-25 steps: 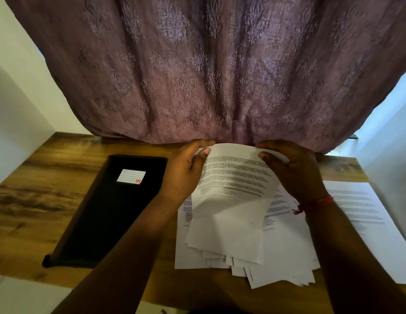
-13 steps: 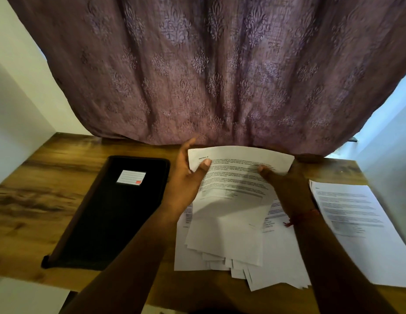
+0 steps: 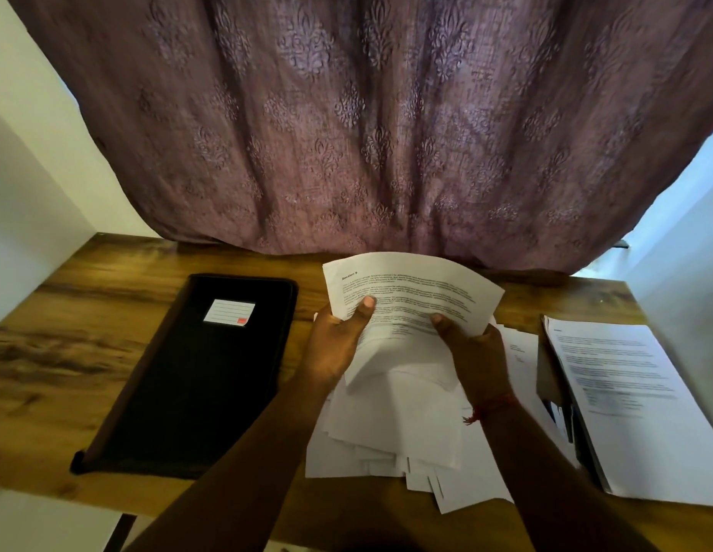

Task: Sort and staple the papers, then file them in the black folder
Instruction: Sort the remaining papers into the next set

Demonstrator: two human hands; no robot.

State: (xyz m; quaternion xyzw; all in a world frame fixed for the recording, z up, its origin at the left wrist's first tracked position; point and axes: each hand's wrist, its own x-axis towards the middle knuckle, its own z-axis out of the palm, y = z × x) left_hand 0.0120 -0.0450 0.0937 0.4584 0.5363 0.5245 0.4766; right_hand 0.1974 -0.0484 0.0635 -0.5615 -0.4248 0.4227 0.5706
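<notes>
A printed sheet (image 3: pixel 410 288) headed "Section 9" is raised above the desk, bowed upward. My left hand (image 3: pixel 335 344) grips its left side with the thumb on the text. My right hand (image 3: pixel 472 352) grips its lower right, thumb on top. Under both hands lies a loose, fanned pile of white papers (image 3: pixel 390 440). The black folder (image 3: pixel 195 372) lies shut on the desk to the left, with a white label (image 3: pixel 228 311) on its cover. A separate stack of printed papers (image 3: pixel 625 404) lies at the right.
The wooden desk (image 3: pixel 68 344) is boxed in by white walls at left and right. A purple patterned curtain (image 3: pixel 367 133) hangs over the desk's back edge. A dark object (image 3: pixel 558 412) shows partly between the loose pile and the right stack.
The sheet has been lifted and unfolded from a bent-over state, so its heading now shows. Both hands slid down from its top edge to its middle. The view shifted slightly left.
</notes>
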